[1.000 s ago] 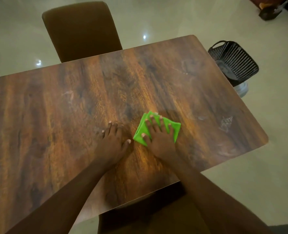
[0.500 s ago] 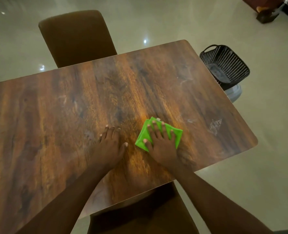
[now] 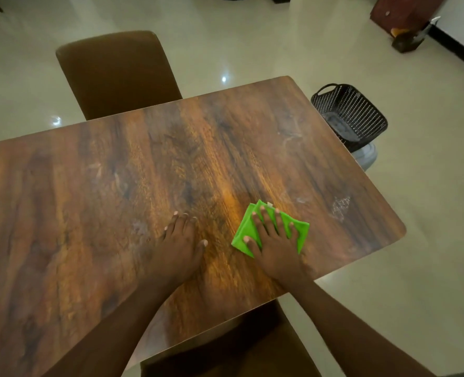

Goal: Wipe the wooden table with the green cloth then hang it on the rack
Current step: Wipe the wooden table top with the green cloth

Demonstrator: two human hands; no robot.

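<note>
Hands first: our right hand is pressed flat on the green cloth, fingers spread wide over it, not gripping or bunching it, just palm-down with the cloth pinned against the wooden table. Our left hand sits flat on the bare wood just beside it, fingers close together and the thumb sticking out toward the cloth, holding nothing. So both hands are open and flat, with a strip of tabletop between them.

The cloth is folded into a rough rectangle, lying near the right end of the table and closer to our edge than the far one. Bits of it poke out past the fingertips and on both sides of the hand.

On the wood we can see a few pale smudges: one scratchy white patch to the right of the cloth near the corner, and some fainter streaks further up toward the far right corner.

Around the table: a brown chair tucked in at the far side, another chair under our edge between our forearms, and a black perforated basket on the pale shiny floor just off the right end of the table. We can't spot any rack from this angle.
</note>
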